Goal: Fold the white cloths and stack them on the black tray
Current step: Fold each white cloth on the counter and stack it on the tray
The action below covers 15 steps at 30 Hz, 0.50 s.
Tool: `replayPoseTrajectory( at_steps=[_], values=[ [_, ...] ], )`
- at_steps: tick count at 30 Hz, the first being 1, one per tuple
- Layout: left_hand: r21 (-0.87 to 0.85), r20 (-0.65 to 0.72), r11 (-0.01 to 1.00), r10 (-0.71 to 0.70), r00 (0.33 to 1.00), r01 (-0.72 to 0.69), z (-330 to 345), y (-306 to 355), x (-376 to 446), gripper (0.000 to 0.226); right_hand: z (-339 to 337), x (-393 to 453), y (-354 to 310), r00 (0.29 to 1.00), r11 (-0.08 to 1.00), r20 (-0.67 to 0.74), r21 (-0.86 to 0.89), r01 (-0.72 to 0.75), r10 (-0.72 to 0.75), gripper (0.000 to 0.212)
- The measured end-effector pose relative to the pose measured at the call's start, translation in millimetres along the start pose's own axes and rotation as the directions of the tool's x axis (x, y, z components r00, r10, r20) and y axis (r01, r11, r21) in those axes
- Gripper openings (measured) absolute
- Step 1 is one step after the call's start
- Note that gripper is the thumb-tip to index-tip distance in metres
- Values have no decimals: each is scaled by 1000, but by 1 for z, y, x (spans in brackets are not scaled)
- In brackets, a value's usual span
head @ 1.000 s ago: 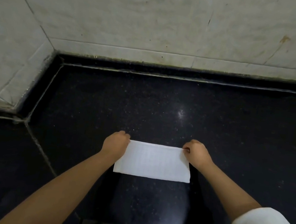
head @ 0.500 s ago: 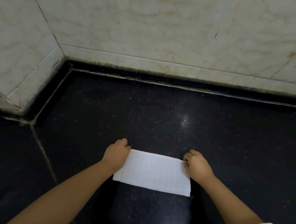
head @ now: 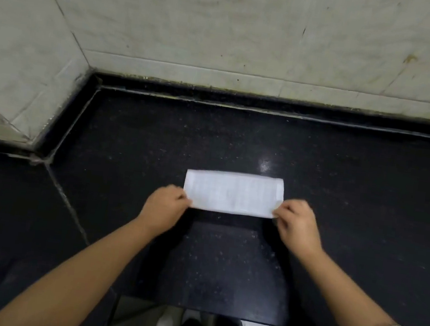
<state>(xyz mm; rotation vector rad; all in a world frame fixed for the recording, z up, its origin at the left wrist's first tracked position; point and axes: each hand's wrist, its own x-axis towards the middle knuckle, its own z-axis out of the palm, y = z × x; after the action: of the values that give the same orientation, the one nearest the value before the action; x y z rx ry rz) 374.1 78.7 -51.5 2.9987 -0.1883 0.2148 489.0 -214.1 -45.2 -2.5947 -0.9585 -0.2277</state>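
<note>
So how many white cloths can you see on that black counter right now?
1. A single folded white cloth lies flat on the black counter, with the left hand pinching its near-left corner and the right hand its near-right corner. Others, and any tray, may lie outside the view.

Dim indoor light, glare spot on black countertop (head: 265,166), soft overall blur, wide-angle bending at edges

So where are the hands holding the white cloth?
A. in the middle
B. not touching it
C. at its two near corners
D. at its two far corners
C: the left hand and right hand each pinch a near corner of the white cloth.
</note>
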Motion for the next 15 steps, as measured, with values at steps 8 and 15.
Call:
replayPoseTrajectory(
  at_steps=[8,15],
  values=[
    [-35,100,995,-87,991,91,25,18,-12,37,10,-25,-15,926,938,149,-32,-345,346,26],
    [59,368,907,-407,836,416,31,33,25,59,20,-10,-31,583,689,384,-253,-679,716,39]
  ],
)
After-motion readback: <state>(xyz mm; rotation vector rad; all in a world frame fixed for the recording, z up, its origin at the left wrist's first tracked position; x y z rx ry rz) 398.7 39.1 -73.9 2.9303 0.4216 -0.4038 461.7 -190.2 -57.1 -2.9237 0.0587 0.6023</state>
